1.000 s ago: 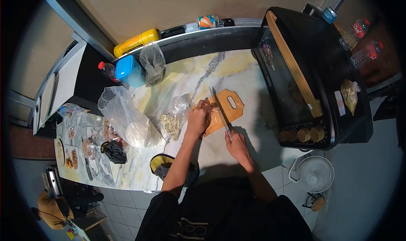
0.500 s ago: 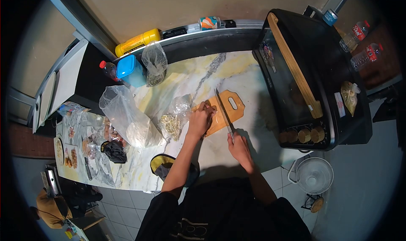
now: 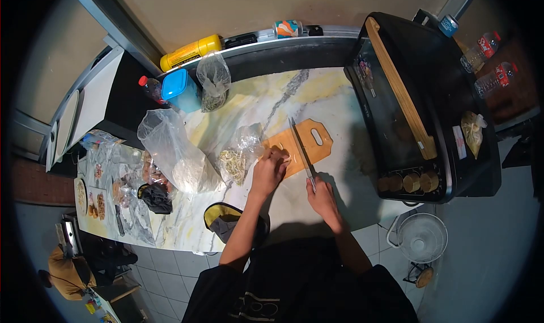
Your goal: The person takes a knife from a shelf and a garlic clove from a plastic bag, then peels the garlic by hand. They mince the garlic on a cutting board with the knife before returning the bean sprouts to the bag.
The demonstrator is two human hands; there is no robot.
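My right hand (image 3: 322, 197) is wrapped round the handle of a kitchen knife (image 3: 301, 147), its blade pointing away from me across a wooden cutting board (image 3: 317, 147). The fingers of my left hand (image 3: 270, 169) are curled down on the board's left part, just left of the blade. A small pale piece shows at the fingertips, too small and covered to name. Left of the board lies a clear plastic bag of bean sprouts (image 3: 232, 165), close to my left hand.
A large black oven (image 3: 396, 107) stands at the right. A bag of white powder (image 3: 192, 174), a blue-lidded container (image 3: 180, 90) and a tied clear bag (image 3: 213, 85) are at the left. A dark cloth item with yellow lining (image 3: 222, 218) lies at the front edge. A person (image 3: 71, 272) is at far lower left.
The view has shifted slightly, so the counter things appear a little further right. Both hands keep nearly the same places, with the knife still across the board.
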